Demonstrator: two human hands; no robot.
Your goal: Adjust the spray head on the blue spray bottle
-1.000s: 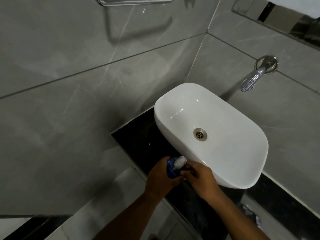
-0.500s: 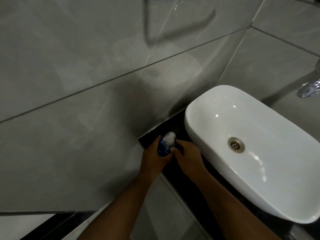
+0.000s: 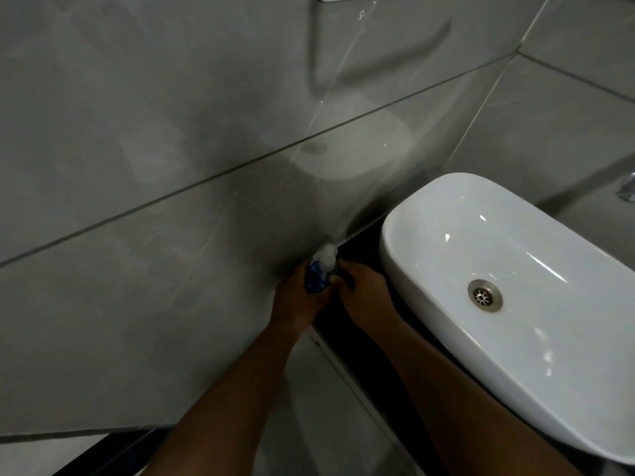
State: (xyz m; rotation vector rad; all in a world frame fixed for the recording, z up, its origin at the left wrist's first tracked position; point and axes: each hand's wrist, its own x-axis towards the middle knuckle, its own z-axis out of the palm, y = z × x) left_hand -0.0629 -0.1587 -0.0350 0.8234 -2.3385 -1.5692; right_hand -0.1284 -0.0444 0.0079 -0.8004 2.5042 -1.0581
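Bottle [image 3: 316,277] held left of the sink [image 3: 515,389], wrapped in left hand [image 3: 295,300]. Right hand [image 3: 364,297] fingers apparently pinch near the head [image 3: 326,256]; contact unclear. Risk: a hard twist slips the bottle or fires spray at the wall [image 3: 171,149].

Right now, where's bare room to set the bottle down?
Free: the black counter strip between the grey wall and the white basin. Crowded: nearer, both the left hand and right hand hold the blue spray bottle.
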